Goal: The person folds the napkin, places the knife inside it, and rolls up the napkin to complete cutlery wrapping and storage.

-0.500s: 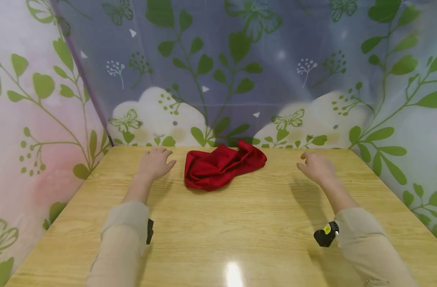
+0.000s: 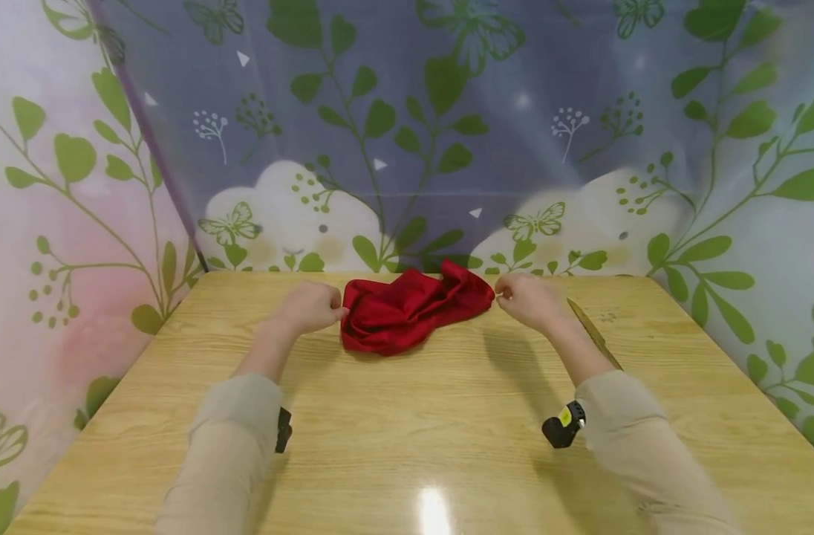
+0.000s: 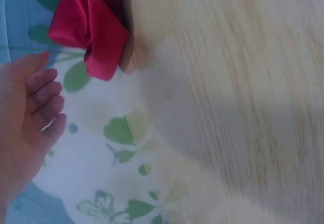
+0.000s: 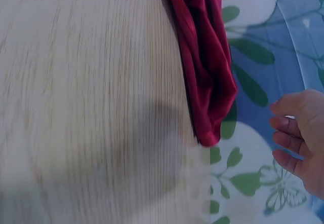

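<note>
A crumpled, shiny red cloth (image 2: 400,312) lies near the far edge of the wooden table. My left hand (image 2: 310,306) is at the cloth's left end, with its fingers bent. In the left wrist view, a gap shows between the loosely curled left fingers (image 3: 45,89) and the red cloth (image 3: 96,31). At the opposite end, my right hand (image 2: 530,301) is close to the cloth's narrow tip. The right wrist view shows the right hand (image 4: 304,138) with thumb and fingers half bent, apart from the cloth (image 4: 205,82).
The wooden tabletop (image 2: 394,423) stretches toward me. Behind it hangs a curtain (image 2: 353,171) printed with leaves and butterflies, which also covers both sides. A narrow brownish strip (image 2: 594,334) shows beside my right forearm; I cannot tell what it is.
Both hands have moved inward to the ends of the cloth, the right one farther, and their fingers are more bent. The cloth keeps its shape and place.
</note>
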`<state>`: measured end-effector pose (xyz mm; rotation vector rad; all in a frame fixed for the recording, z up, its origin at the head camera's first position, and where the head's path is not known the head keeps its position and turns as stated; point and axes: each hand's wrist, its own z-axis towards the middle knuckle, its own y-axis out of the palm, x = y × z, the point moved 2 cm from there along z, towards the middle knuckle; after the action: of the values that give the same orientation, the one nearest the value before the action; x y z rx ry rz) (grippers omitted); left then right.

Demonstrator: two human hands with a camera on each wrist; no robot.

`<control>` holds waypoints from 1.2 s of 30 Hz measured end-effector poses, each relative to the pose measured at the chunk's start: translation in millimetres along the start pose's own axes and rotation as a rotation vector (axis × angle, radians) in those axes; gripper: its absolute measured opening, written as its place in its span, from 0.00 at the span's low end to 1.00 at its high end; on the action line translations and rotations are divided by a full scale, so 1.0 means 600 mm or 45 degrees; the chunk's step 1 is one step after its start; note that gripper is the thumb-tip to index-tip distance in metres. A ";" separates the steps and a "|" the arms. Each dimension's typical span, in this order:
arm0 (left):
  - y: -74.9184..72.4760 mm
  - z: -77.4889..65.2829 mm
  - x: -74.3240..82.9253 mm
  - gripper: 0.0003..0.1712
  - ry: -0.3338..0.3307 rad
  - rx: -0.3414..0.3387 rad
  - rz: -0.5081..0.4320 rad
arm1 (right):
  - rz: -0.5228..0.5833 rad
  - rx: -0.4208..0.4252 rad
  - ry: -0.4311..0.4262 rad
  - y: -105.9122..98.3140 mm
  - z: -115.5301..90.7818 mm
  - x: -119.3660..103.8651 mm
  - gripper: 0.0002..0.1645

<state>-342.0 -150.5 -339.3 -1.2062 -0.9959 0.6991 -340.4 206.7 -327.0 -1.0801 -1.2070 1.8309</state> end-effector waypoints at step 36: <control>0.040 0.018 0.064 0.09 0.284 0.221 0.360 | -0.402 -0.114 -0.186 0.112 0.048 -0.152 0.06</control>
<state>-334.1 -106.5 -352.2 -1.2523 -0.5735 0.8332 -334.5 94.5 -359.4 -0.7605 -1.4660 1.6448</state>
